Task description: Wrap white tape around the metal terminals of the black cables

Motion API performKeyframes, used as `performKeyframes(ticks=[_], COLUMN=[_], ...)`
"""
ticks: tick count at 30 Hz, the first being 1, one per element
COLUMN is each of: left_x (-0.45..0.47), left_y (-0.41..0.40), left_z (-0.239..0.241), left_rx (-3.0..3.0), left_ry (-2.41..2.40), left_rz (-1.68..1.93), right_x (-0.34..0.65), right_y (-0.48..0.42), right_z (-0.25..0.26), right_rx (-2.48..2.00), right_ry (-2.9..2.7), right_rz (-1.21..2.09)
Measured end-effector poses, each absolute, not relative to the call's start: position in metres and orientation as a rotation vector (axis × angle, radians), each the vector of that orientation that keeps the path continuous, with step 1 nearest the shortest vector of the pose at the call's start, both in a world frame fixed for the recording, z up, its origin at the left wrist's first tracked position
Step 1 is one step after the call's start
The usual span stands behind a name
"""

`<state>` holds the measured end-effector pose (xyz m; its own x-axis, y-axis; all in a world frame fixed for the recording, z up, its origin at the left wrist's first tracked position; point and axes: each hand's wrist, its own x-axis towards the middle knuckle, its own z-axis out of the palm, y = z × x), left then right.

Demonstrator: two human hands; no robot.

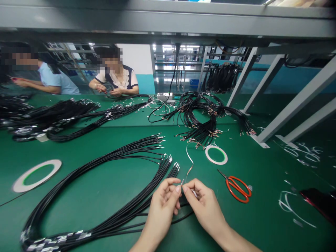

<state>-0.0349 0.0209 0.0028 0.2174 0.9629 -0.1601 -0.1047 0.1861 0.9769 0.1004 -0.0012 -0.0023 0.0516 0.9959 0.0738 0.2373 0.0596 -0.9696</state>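
Note:
My left hand [165, 201] is closed in a pinch around the end of a black cable, whose pale tip [182, 182] shows between thumb and forefinger. Close against it, my right hand [203, 199] pinches a thin white tape strip [192, 161]. That strip curls up toward a white tape roll [208, 158] lying flat beyond the hands. A large looped bundle of black cables [86, 168] spreads to the left, silvery tips toward my hands. Orange-handled scissors [229, 189] lie on the right. My fingers cover the spot where tape and cable meet.
Another tape roll [18, 186] lies at left on the green table [105, 196]. More cable bundles [199, 120] fill the back. Grey metal legs [294, 108] stand at right, under a shelf beam [168, 22]. Tape scraps [288, 206] litter the right. Two people sit opposite, handling cables.

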Motion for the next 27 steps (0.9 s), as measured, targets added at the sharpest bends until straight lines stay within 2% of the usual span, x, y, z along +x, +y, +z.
performKeyframes(ticks=[10,27], left_x=[-0.0353,-0.0334], left_y=[0.0205,0.0228], left_z=[0.0073,0.0060], left_rx=[1.062,1.059], left_ry=[1.141,1.094], left_rz=[0.971,1.062], right_x=[0.0987,0.0957], right_y=[-0.0075,-0.0101], right_z=[0.0014,0.0039], right_rx=[-1.291,-1.298], right_ry=[-1.472,-1.470], right_rz=[0.816,0.797])
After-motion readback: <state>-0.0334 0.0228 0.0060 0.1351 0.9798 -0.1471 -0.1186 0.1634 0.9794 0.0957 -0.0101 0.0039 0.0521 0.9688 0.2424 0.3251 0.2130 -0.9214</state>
